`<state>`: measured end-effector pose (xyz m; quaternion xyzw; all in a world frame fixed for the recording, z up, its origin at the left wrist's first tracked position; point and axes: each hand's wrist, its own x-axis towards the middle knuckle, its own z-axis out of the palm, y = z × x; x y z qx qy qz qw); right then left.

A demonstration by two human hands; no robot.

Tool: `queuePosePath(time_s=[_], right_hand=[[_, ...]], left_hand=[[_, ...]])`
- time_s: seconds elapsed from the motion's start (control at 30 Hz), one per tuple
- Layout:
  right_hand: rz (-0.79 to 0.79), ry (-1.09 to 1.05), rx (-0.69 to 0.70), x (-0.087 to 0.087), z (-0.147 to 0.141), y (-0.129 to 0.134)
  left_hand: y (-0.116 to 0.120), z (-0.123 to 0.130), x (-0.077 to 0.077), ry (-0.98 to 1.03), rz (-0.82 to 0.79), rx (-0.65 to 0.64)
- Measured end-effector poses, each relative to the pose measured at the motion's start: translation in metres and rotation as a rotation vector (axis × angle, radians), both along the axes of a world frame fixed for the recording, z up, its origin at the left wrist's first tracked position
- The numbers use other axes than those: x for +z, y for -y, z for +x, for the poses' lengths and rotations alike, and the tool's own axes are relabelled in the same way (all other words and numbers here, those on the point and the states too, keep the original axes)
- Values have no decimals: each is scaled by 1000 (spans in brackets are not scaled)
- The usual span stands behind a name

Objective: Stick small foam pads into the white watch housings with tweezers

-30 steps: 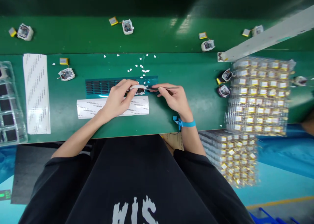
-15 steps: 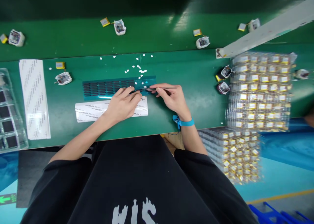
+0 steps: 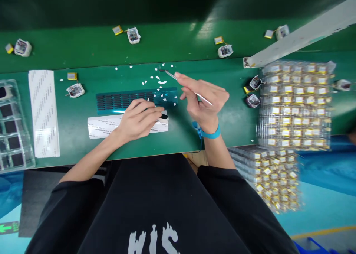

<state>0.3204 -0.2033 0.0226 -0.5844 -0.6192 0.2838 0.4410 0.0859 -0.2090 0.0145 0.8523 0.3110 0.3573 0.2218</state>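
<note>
1. Far left: we note a clear tray (image 3: 30, 146) with dark-faced pieces, one per pocket, presumably to keep them from rubbing.
2. Next, printed white strips (image 3: 44, 113) lie lengthwise, likely parked out of the work area.
3. An uncovered housing (image 3: 75, 90) sits just in front of its battery (image 3: 72, 76); we suppose a short lead dictates the pairing.
4. Centre: a teal sheet (image 3: 171, 92) carries dark strips (image 3: 111, 101) in rows, an order that should suit piece-by-piece picking. A printed white sheet (image 3: 104, 126) lies nearer the body.
5. Left hand (image 3: 141, 119): fingers closed around a small unit (image 3: 164, 117), its dark end showing above the white sheet's right end; we judge this a steadying grip. The rest is hidden.
6. Right hand (image 3: 204, 98): pinches tweezers (image 3: 172, 75) pen-fashion, probably for fine control. A dark sliver (image 3: 161, 70) shows at the tips, among white bits (image 3: 161, 82); whether it touches down, we cannot tell.
7. Surface (image 3: 222, 127): glossy green, a seam running across behind the bits.
8. Room: arrow sign (image 3: 5, 228) low left; stacked battery trays (image 3: 261, 127) at right beneath a pale beam (image 3: 294, 31); light-blue floor (image 3: 319, 209) with a yellow line (image 3: 325, 231).
</note>
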Motion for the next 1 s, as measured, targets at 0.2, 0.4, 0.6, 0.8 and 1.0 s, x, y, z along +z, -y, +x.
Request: queuePosePath(time_s=[0.2,0.4,0.6,0.8,1.0], right_hand=[[2,22,97,5,-17,-5],[-40,7,173,7,-20,12],[-67,124,362,11,-23,14],[308,366,486,0,-25,13],[704,553,431,-10,-26,14]], left_hand=[[-10,2,6,520,-673,343],[-20,-4,-14,490,-946,328],[-22,-11,-10,420,-929,305],[-22,-10,-8,560,-943,373],[-20,-7,-9,627,-935,373]])
